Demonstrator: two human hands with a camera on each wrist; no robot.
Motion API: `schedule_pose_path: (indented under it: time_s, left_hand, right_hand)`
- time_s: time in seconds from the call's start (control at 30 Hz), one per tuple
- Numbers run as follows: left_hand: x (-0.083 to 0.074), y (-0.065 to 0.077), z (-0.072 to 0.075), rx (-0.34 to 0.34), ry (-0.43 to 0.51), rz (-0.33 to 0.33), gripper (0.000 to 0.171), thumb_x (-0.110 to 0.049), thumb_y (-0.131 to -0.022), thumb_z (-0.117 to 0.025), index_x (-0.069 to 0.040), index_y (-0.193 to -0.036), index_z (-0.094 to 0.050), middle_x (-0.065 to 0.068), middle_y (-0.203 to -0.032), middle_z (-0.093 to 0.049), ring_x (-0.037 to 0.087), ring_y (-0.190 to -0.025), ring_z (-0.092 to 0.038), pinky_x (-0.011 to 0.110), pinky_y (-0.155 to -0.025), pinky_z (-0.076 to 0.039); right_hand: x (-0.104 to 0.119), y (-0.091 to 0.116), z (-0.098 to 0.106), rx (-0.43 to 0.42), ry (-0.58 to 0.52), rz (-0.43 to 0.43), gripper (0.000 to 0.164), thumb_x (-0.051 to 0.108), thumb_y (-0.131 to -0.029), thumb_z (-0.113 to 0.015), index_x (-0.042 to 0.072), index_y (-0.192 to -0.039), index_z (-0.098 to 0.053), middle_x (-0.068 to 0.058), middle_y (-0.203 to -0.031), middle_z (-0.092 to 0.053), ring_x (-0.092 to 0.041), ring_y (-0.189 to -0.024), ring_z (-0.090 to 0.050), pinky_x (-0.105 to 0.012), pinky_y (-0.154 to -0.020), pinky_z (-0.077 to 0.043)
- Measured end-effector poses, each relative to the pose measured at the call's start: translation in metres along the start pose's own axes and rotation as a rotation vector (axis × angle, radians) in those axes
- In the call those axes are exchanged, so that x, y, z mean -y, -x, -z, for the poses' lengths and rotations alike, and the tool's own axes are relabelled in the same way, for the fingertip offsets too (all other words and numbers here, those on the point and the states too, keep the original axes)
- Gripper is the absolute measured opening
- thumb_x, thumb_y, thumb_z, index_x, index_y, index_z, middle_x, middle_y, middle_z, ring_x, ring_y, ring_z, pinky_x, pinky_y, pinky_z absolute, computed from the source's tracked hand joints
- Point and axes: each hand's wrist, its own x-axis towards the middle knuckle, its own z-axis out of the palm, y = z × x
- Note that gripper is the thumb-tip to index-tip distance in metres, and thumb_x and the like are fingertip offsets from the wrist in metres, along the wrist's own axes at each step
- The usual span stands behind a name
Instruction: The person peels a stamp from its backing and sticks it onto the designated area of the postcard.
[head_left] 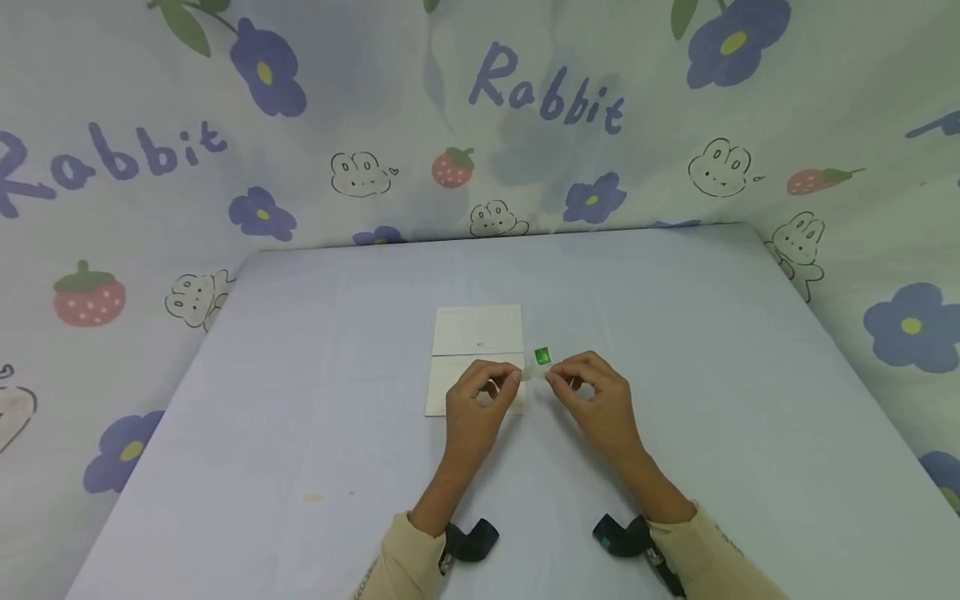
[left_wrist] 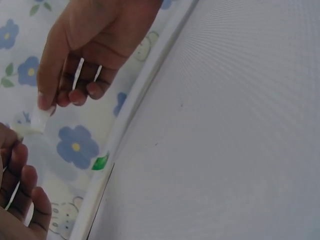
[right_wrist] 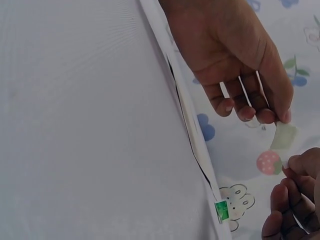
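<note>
In the head view my left hand (head_left: 474,417) and right hand (head_left: 602,406) face each other near the table's middle. Thumb and fingertips of each pinch a small pale, translucent strip (right_wrist: 284,135) stretched between them; what kind of strip it is I cannot tell. Just beyond them shows a small green square (head_left: 543,356) with a whitish border, apart from the strip in both wrist views. A cream folded card or booklet (head_left: 477,330) lies flat, creased across its middle, partly hidden by my left hand.
A pale cloth covers the table (head_left: 315,375). Behind it hangs a curtain (head_left: 420,108) with flowers, strawberries and rabbits. Black wrist mounts (head_left: 472,542) sit by both sleeves. A small yellowish stain (head_left: 312,497) marks the cloth at near left.
</note>
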Motion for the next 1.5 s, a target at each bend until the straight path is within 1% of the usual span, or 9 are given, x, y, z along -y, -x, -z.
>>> schedule_pose_path:
  time_s: [0.13,0.33,0.63,0.87,1.0,1.1,1.27,1.4,1.5]
  left_hand:
    - [-0.001,0.000,0.000,-0.010,0.010,-0.004,0.009,-0.022,-0.096,-0.070,-0.015,-0.100,-0.075,-0.008,-0.093,-0.067,0.013,-0.084,-0.059,0.029,-0.070,-0.050]
    - [-0.002,0.000,-0.001,-0.020,0.012,0.000,0.008,-0.021,-0.096,-0.070,-0.015,-0.100,-0.075,-0.008,-0.093,-0.066,0.014,-0.084,-0.059,0.028,-0.070,-0.049]
    - [-0.003,0.001,0.002,-0.012,-0.012,0.010,0.013,-0.026,-0.097,-0.069,-0.014,-0.099,-0.075,-0.008,-0.092,-0.066,0.013,-0.084,-0.059,0.026,-0.069,-0.050]
    - [-0.002,0.002,0.002,-0.019,-0.005,0.004,0.009,-0.022,-0.096,-0.071,-0.015,-0.098,-0.076,-0.009,-0.091,-0.066,0.012,-0.083,-0.059,0.026,-0.068,-0.049]
    - [-0.002,0.001,0.001,-0.011,0.005,-0.008,0.009,-0.022,-0.096,-0.070,-0.016,-0.099,-0.076,-0.009,-0.093,-0.066,0.013,-0.084,-0.059,0.028,-0.068,-0.050]
    - [-0.001,0.001,0.000,-0.013,0.005,-0.019,0.009,-0.021,-0.096,-0.070,-0.016,-0.100,-0.076,-0.008,-0.093,-0.066,0.013,-0.084,-0.059,0.029,-0.068,-0.050]
    - [0.002,0.001,0.001,-0.005,-0.031,-0.026,0.009,-0.022,-0.096,-0.070,-0.015,-0.100,-0.075,-0.009,-0.093,-0.065,0.011,-0.083,-0.059,0.028,-0.068,-0.050]
    - [0.007,0.003,0.001,0.027,-0.086,-0.074,0.012,-0.023,-0.097,-0.069,-0.013,-0.099,-0.075,-0.008,-0.094,-0.065,0.011,-0.084,-0.059,0.027,-0.068,-0.050]
    - [0.009,0.003,-0.001,0.034,-0.111,-0.124,0.011,-0.021,-0.097,-0.069,-0.012,-0.099,-0.074,-0.006,-0.095,-0.065,0.012,-0.084,-0.059,0.026,-0.067,-0.049]
  right_hand:
    - [-0.008,0.000,0.003,0.022,0.000,-0.047,0.005,0.007,-0.089,-0.077,0.008,-0.094,-0.077,0.005,-0.092,-0.065,-0.014,-0.080,-0.056,-0.023,-0.071,-0.049]
    - [-0.010,-0.002,0.009,0.040,-0.012,-0.132,0.006,0.011,-0.090,-0.077,0.007,-0.094,-0.076,0.003,-0.092,-0.065,-0.015,-0.082,-0.058,-0.020,-0.072,-0.049]
    - [-0.016,0.000,0.008,0.153,0.019,-0.275,0.006,0.015,-0.091,-0.076,0.010,-0.093,-0.077,0.001,-0.090,-0.065,-0.016,-0.081,-0.057,-0.023,-0.071,-0.049]
    - [-0.019,0.002,0.005,0.233,0.106,-0.295,0.007,0.016,-0.092,-0.075,0.009,-0.092,-0.076,0.003,-0.090,-0.064,-0.014,-0.081,-0.056,-0.025,-0.071,-0.049]
    - [-0.021,0.003,0.004,0.244,0.155,-0.303,0.006,0.015,-0.092,-0.075,0.009,-0.093,-0.075,0.003,-0.091,-0.062,-0.013,-0.085,-0.058,-0.030,-0.076,-0.052]
    - [-0.023,0.003,0.002,0.255,0.194,-0.283,0.006,0.014,-0.092,-0.074,0.008,-0.094,-0.075,0.003,-0.092,-0.060,-0.012,-0.087,-0.059,-0.033,-0.080,-0.053]
    - [-0.023,0.002,-0.001,0.241,0.282,-0.250,0.007,0.012,-0.089,-0.076,0.006,-0.093,-0.074,-0.001,-0.093,-0.060,-0.016,-0.087,-0.060,-0.036,-0.080,-0.053]
    - [-0.020,0.002,0.000,0.230,0.363,-0.291,0.010,0.013,-0.087,-0.077,0.006,-0.093,-0.074,-0.002,-0.094,-0.059,-0.018,-0.086,-0.057,-0.036,-0.078,-0.051]
    - [-0.018,0.001,0.002,0.222,0.399,-0.291,0.012,0.016,-0.088,-0.076,0.006,-0.096,-0.075,-0.002,-0.096,-0.060,-0.018,-0.087,-0.055,-0.036,-0.077,-0.049]
